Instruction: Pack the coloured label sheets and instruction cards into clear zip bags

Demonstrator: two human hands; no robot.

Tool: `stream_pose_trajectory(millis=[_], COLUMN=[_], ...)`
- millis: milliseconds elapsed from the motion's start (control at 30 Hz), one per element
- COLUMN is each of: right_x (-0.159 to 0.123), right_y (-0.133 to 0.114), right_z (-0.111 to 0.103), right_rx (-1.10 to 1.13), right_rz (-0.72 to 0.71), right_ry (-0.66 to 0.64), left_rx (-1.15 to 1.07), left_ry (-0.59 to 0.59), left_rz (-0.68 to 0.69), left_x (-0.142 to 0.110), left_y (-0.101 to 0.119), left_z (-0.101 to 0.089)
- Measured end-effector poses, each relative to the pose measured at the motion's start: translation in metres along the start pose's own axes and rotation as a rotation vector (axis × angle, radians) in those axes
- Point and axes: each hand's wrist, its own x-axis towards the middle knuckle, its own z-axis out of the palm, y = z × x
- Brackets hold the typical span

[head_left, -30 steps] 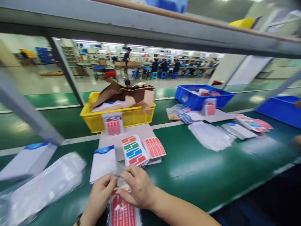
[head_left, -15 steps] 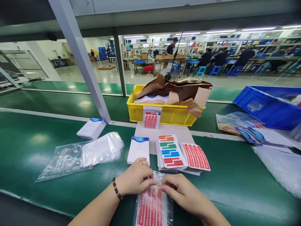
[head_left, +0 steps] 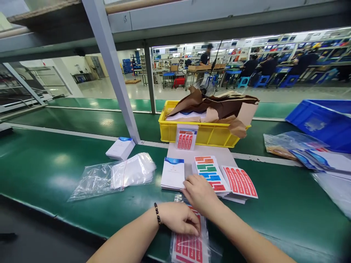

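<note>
My left hand (head_left: 179,219), with a beaded bracelet at the wrist, lies over a clear plastic bag (head_left: 175,252), thumb and fingers pinched together on it. Inside the bag is a sheet of red label stickers (head_left: 189,248). Beyond it, my right hand (head_left: 200,193) has its fingers closed at the lower right corner of the top booklet (head_left: 173,173), a white one with a blue top band, on a small stack. Beside the right hand lie a pile of multicoloured sticker sheets (head_left: 210,170) and a pile of red sticker sheets (head_left: 240,180).
A yellow crate (head_left: 203,133) with brown paper stands behind, a packed bag (head_left: 186,138) leaning on its front. Leftward lie clear bags (head_left: 134,170) and more booklets (head_left: 120,149). A blue bin (head_left: 320,124) stands at right. A metal post (head_left: 117,73) rises from the bench.
My right hand has left the bag's mouth and moved forward to the booklet stack. My left hand has shifted right and down over the bag. The view has turned slightly left.
</note>
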Motion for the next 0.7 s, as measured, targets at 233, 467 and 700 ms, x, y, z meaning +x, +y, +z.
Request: stream_pose_trajectory(millis=[233, 467, 700], right_x=[0.024, 0.002, -0.046], right_y=[-0.008, 0.012, 0.031], right_z=[0.024, -0.017, -0.067], right_rx=[-0.013, 0.117, 0.569], right_rz=[-0.102, -0.066, -0.228], right_ry=[0.019, 0.272, 0.073], left_rx=[-0.215, -0.868, -1.573], left_ry=[-0.022, 0.183, 0.315], left_rz=[0.086, 0.095, 0.105], left_x=[-0.004, -0.005, -0.004], left_y=[-0.002, -0.008, -0.007], left_z=[-0.004, -0.005, -0.013])
